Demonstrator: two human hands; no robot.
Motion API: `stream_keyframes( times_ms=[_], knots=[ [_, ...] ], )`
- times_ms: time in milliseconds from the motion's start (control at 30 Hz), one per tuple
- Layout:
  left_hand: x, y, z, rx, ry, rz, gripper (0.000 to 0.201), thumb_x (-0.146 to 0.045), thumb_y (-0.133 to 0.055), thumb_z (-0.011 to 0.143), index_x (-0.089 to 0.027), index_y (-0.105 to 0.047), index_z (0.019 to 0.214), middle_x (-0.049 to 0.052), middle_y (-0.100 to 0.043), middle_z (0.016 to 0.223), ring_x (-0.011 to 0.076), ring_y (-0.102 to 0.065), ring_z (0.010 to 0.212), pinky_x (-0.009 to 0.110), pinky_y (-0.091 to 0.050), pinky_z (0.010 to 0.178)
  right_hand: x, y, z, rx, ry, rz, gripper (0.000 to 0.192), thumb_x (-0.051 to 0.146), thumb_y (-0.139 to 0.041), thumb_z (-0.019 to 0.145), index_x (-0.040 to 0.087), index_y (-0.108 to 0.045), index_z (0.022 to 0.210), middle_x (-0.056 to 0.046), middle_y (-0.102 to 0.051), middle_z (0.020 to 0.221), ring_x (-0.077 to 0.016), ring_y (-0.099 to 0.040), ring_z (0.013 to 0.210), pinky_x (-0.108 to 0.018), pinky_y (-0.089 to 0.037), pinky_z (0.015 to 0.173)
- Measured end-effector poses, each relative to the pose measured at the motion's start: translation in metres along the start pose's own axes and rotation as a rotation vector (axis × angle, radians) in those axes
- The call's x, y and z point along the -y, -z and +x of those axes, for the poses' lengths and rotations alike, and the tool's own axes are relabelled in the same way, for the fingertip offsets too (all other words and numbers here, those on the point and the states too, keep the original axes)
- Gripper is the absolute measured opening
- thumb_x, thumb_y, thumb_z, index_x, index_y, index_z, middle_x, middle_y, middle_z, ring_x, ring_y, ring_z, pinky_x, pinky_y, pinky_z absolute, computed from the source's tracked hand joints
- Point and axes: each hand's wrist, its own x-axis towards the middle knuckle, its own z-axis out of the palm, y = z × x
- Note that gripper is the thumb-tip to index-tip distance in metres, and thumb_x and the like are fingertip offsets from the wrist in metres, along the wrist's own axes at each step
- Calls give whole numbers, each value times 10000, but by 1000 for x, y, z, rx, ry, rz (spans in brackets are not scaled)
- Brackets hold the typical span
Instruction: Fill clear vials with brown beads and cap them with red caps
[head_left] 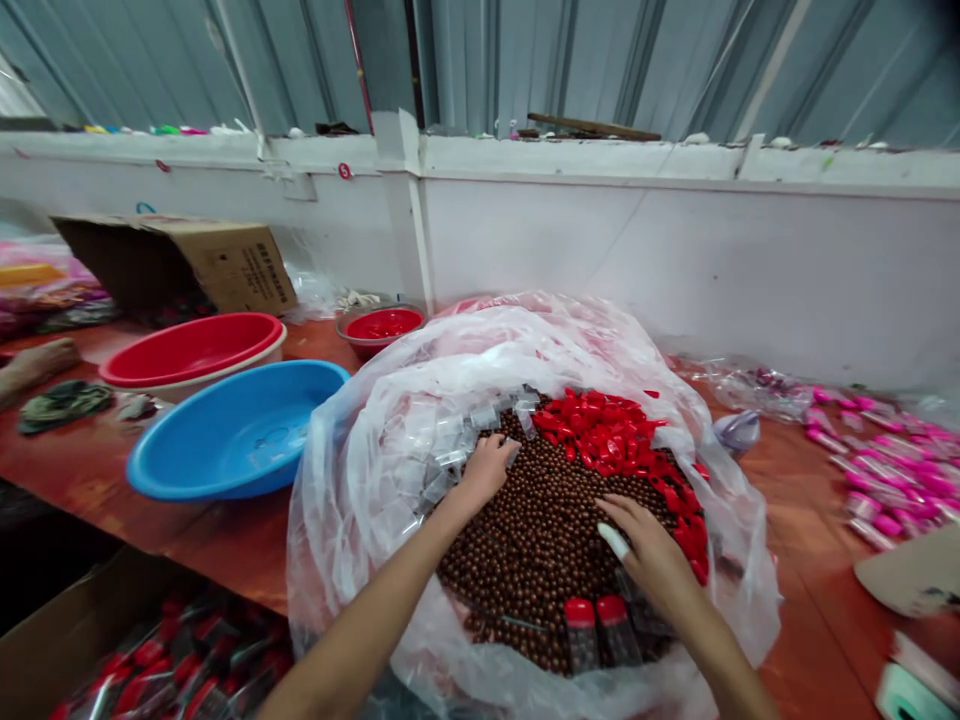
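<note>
A big clear plastic bag (352,480) lies open on the table, filled with small brown balls (536,540). Red caps (615,440) are heaped at its far right, and clear little tubes (439,440) at its far left. My left hand (487,468) reaches into the pile of clear tubes, fingers curled around some of them. My right hand (649,555) rests palm down on the brown balls, fingers spread, one finger wrapped in white tape. Two filled tubes with red caps (596,630) lie near the bag's front edge, just below my right hand.
A blue basin (232,430), a red basin (191,350) and a small red bowl (382,325) stand to the left. A cardboard box (180,262) lies behind them. Pink packets (877,460) cover the right side. A box of red-capped tubes (172,660) sits below the table's edge.
</note>
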Motion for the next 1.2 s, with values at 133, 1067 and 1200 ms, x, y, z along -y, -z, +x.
stream_keyframes(
  times_ms=[133,1067,1200],
  knots=[
    [5,-4,14,147,-74,21,533,18,-457,678,-270,-604,1102,58,-545,1022,177,-547,917,271,-413,829,-9,-8,55,1,-91,-65,416,81,-400,770,199,-591,1121,-58,-619,1094,-177,-544,1023,-305,-409,916],
    [-27,-39,-5,440,90,-342,190,-328,-685,608,-192,-704,740,-10,-643,618,138,-533,564,216,-347,546,19,20,-17,-129,-574,1087,403,397,-653,700,238,-496,1035,-19,-654,836,-160,-589,696,-222,-412,525],
    [-36,-54,-2,398,125,-492,212,-333,-662,621,-168,-700,749,-9,-636,638,132,-529,577,208,-362,533,27,14,-47,-115,-680,1188,525,390,-631,734,273,-445,1211,42,-582,635,-92,-450,472,-191,-317,409]
  ],
)
